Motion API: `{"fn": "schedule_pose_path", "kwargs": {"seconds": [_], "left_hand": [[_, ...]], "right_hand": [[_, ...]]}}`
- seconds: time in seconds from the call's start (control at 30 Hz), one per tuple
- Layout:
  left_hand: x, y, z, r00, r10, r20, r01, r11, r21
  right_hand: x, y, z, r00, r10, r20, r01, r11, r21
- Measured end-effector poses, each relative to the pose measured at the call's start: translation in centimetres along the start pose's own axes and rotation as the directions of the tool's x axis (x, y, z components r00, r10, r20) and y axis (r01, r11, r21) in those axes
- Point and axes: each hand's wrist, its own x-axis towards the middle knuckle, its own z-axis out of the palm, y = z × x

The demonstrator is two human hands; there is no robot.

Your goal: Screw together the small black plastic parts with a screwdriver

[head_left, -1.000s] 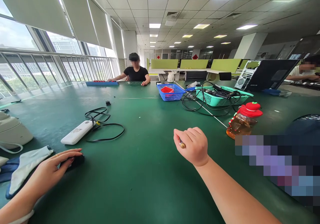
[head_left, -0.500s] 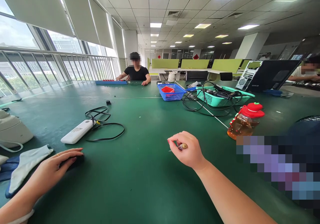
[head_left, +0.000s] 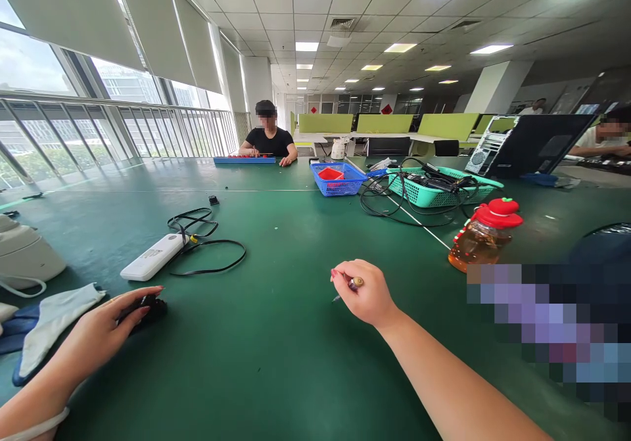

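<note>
One slim tool (head_left: 355,284), brownish end showing: sitting in the right hand (head_left: 362,291), its thin tip pointing down and leftward over the green table (head_left: 266,342); tip contact is remaining unclear. Right hand: curling its fingers around the tool, gripping it. One small black object (head_left: 155,308): lying at near left, under the left hand (head_left: 101,326). Left hand: touching that object, fingers arching over it; whether it is gripping, cannot tell. One blue-and-white cloth (head_left: 62,313): lying just beside the left hand. One white power strip (head_left: 154,257), black cable (head_left: 244,252) looping beside it. One red-lidded bottle (head_left: 482,240): standing at right. Two baskets, blue (head_left: 340,183) and green (head_left: 428,198): sitting farther back, the green one holding cables. One person in black (head_left: 271,142): sitting opposite, behind a blue tray (head_left: 245,161).
</note>
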Motion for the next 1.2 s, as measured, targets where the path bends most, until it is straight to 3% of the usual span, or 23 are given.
{"fn": "schedule_pose_path", "kwargs": {"seconds": [0.3,0.57,0.7,1.2], "left_hand": [[0.03,-0.06,-0.16,1.0,0.005,-0.004,-0.005,1.0,0.026],[0.03,0.14,-0.04,0.986,-0.165,-0.028,0.163,0.985,-0.062],[0.02,0.45,-0.17,0.983,-0.182,-0.03,0.178,0.978,-0.106],[0.12,0.64,-0.04,1.0,0.012,-0.015,-0.012,0.999,-0.033]], "right_hand": [[-0.12,0.25,0.08,0.999,0.037,0.022,-0.037,0.999,0.001],[-0.22,0.35,0.2,0.999,0.053,0.013,-0.053,0.999,0.006],[-0.22,0.31,0.16,0.998,0.061,0.019,-0.061,0.998,-0.004],[-0.04,0.19,0.1,0.999,0.036,0.037,-0.035,0.999,-0.038]]}}
